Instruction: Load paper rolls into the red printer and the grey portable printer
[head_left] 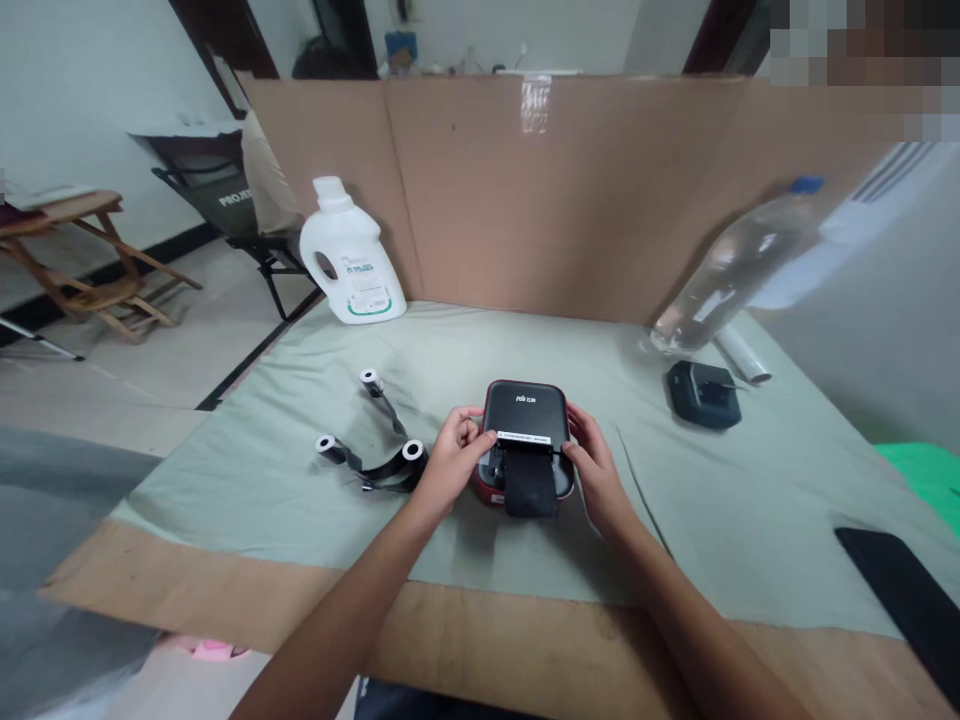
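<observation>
1. Centrally, one black printer (524,415) with a red base sits mid-cloth (465,345), a black strip (531,485) hanging from its front.
2. Left hand (450,460) and right hand (596,465) clasp its sides, fingers curled on it.
3. Just left lie three ribbon spools (411,452). One white jug (351,255) stands behind, with one clear bottle (731,270) and one black box (703,393) to the right.

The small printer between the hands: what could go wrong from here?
The black strip hangs out of the printer; it may crease or jam if the left hand and right hand press unevenly.
The loose ribbon rolls lie beside the left hand; it could drag them.
</observation>
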